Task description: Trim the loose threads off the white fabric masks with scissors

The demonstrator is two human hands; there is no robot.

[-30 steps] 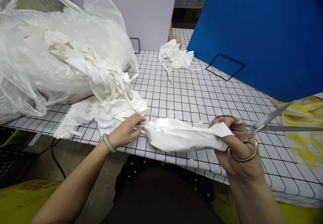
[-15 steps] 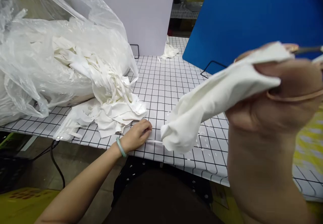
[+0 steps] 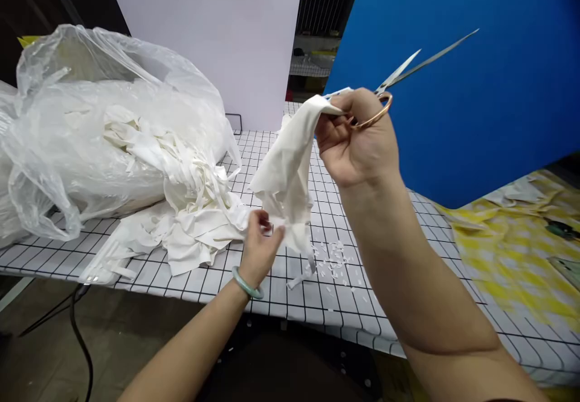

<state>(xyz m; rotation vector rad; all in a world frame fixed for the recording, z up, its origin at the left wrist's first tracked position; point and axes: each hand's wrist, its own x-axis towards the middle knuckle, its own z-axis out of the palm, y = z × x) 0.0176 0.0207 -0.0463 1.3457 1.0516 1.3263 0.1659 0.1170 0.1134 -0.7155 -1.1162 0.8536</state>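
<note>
Hanging cloth (image 3: 287, 157): long axis steep, top leaning right
Right hand (image 3: 357, 139): fingers pinching its top; scissors (image 3: 385, 84) point up-right
Left hand (image 3: 260, 252): fingers bent; cannot tell if gripping

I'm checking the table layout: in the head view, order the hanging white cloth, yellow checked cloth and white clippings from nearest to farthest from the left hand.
1. Hanging white cloth, immediately right.
2. White clippings, scattered farther right.
3. Yellow checked cloth, far right.

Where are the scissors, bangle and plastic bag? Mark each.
Scissors (image 3: 388, 82): head view, on the blades near the pivot.
Bangle (image 3: 246, 286): head view, on its band.
Plastic bag (image 3: 93, 166): head view, on its clear side.
</note>
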